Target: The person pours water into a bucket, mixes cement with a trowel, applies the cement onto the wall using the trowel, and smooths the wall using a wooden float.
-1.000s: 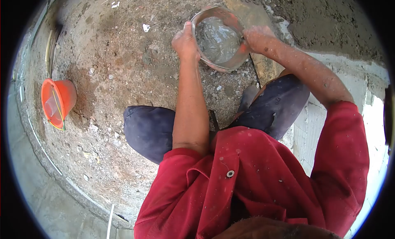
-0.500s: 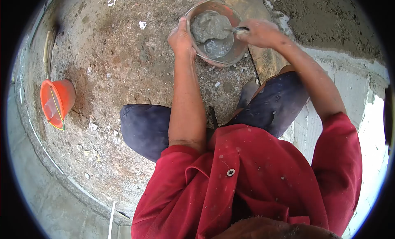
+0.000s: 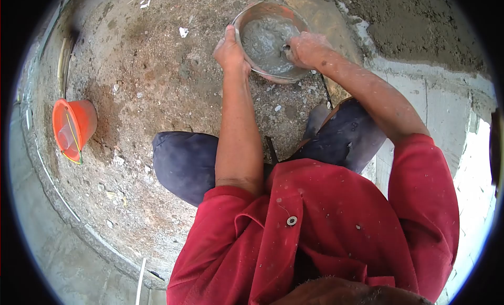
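A round bucket (image 3: pixel 283 78) with a mortar-smeared rim is tilted on the ground at the top centre. Wet grey mortar (image 3: pixel 266 40) lies inside it. My left hand (image 3: pixel 230 52) grips the left side of the rim, thumb on top. At the right side of the opening, my right hand (image 3: pixel 307 49) is closed round the handle of a tool, reaching into the bucket. Only a small dark bit of the tool shows by the fingers; its blade is hidden in the mortar.
An orange bucket (image 3: pixel 84 121) with a yellow handle lies tipped at the left. White chips dot the rough ground (image 3: pixel 157 90). Pale blocks (image 3: pixel 409 103) stand to the right, beside dark wet mortar (image 3: pixel 420 27). My knees are below the bucket.
My right hand has moved left and down into the bucket, and the tool has sunk into the mortar. The lump of mortar lifted half a second ago has gone down. My left hand stays on the rim.
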{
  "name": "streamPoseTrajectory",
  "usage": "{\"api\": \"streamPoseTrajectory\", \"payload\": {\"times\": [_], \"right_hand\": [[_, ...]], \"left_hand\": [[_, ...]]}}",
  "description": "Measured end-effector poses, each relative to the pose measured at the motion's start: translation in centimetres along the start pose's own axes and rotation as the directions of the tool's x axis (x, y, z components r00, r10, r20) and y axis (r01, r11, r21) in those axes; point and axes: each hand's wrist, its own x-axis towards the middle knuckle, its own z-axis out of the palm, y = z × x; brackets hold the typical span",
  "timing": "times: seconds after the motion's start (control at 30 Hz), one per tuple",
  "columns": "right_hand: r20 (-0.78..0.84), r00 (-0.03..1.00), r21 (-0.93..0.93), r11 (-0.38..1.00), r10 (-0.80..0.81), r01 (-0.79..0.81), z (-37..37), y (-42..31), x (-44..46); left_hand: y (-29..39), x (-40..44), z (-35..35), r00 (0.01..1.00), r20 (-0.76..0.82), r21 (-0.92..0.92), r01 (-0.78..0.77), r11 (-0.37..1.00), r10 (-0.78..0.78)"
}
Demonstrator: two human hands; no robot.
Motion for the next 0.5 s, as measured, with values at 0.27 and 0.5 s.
{"api": "streamPoseTrajectory", "payload": {"times": [0.27, 0.5], "right_hand": [[-0.043, 0.999, 0.127, 0.992, -0.004, 0.010, -2.2, 0.4, -1.9], [-0.037, 0.995, 0.110, 0.990, -0.088, 0.091, -4.3, 2.2, -5.0]], "left_hand": [[0.1, -0.7, -0.5, 0.999, 0.013, 0.029, 0.050, 0.998, -0.051], [-0.2, -0.1, -0.9, 1.000, -0.007, 0.059, 0.025, 0.998, -0.025]]}}
